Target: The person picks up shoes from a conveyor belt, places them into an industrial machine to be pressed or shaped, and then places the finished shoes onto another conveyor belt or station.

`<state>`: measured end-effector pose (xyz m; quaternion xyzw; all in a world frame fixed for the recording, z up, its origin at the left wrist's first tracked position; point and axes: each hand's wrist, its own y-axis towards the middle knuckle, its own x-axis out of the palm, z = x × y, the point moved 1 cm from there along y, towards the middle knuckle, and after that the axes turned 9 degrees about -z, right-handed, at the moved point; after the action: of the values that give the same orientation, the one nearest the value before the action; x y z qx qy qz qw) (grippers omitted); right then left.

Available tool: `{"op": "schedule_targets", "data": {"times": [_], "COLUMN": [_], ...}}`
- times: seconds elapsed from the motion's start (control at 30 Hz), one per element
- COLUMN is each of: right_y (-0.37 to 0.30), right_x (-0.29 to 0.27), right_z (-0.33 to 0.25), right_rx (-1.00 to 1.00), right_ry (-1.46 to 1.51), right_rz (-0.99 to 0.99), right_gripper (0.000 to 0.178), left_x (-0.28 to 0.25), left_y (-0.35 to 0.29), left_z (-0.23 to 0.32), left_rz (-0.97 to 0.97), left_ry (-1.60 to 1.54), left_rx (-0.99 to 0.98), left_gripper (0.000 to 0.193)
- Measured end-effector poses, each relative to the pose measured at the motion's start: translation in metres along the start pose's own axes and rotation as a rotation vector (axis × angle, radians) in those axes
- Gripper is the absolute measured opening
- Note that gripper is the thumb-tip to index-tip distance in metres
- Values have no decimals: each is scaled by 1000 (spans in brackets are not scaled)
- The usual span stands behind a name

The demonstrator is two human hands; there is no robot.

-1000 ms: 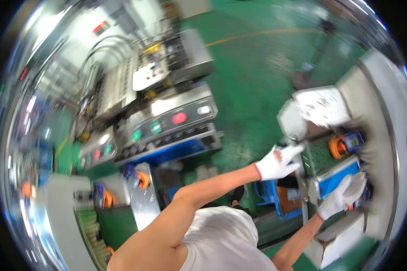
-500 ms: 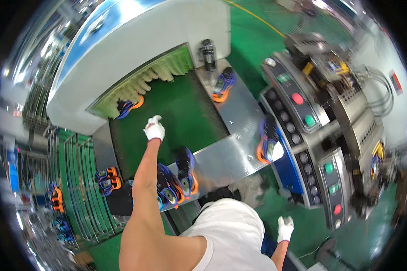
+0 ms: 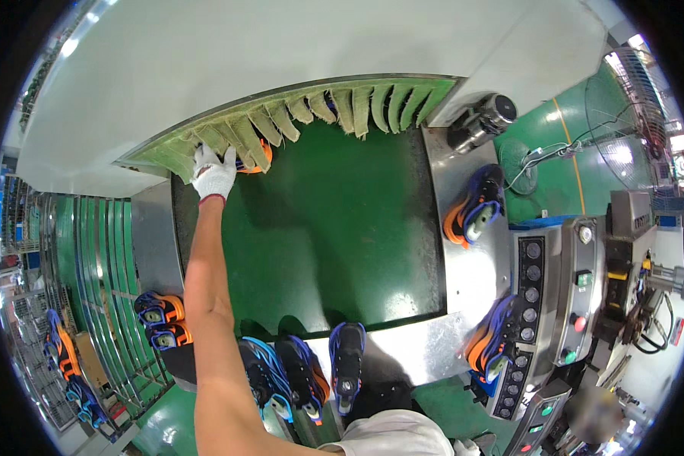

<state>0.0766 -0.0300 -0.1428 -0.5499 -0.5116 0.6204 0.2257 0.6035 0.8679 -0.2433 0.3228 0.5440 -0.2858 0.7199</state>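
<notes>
My left hand (image 3: 214, 176), in a white glove, reaches to the left part of a fringed green curtain (image 3: 281, 121) hanging across a machine's opening. Its fingers are spread against the strips, with nothing visible in them. Just right of the hand, an orange-soled shoe (image 3: 264, 158) lies partly hidden behind the strips on the green conveyor belt (image 3: 334, 228). Only a bit of my white-gloved right hand (image 3: 466, 448) shows at the lower edge; its fingers cannot be made out. Along the near metal ledge stand a black and purple shoe (image 3: 347, 365), a black and orange shoe (image 3: 302, 372) and a light-blue-edged shoe (image 3: 264, 372).
On the right ledge are a dark bottle (image 3: 482, 121), an orange and purple shoe (image 3: 475, 205) and another shoe (image 3: 492, 338). Beyond stands a machine with a control panel (image 3: 574, 296). Left are several shoes (image 3: 163, 319) and a metal rack (image 3: 102, 281). A fan (image 3: 623, 114) stands far right.
My view has turned and come nearer the curtain. My left hand has moved from above the belt to the curtain strips. The right hand has dropped almost out of view.
</notes>
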Motion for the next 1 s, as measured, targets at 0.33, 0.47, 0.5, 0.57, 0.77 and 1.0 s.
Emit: {"op": "schedule_targets", "data": {"times": [0.33,0.47,0.5,0.57,0.77,1.0], "right_y": [59,58,42,-16,-124,-123], "right_x": [-44,-1,6,23,17,-72], "right_z": [-61,-122,-157,-236,-331,-293], "right_rx": [-69,-423,-542,-670,-936,-988], "right_ry": [100,32,-26,102,391,-291], "right_rz": [81,106,66,-65,-368,78], "right_gripper": [58,55,54,55,62,61], "left_x": [16,-31,-43,-68,-110,-237], "left_y": [-38,-116,-142,-191,-315,-499], "left_z": [-45,14,24,51,194,444], "left_rz": [113,-125,-196,-329,-639,-546], "left_ry": [49,-468,-558,-726,-1104,-785], "left_rx": [53,78,91,99,395,1555], "left_gripper": [48,36,37,39,40,9]}}
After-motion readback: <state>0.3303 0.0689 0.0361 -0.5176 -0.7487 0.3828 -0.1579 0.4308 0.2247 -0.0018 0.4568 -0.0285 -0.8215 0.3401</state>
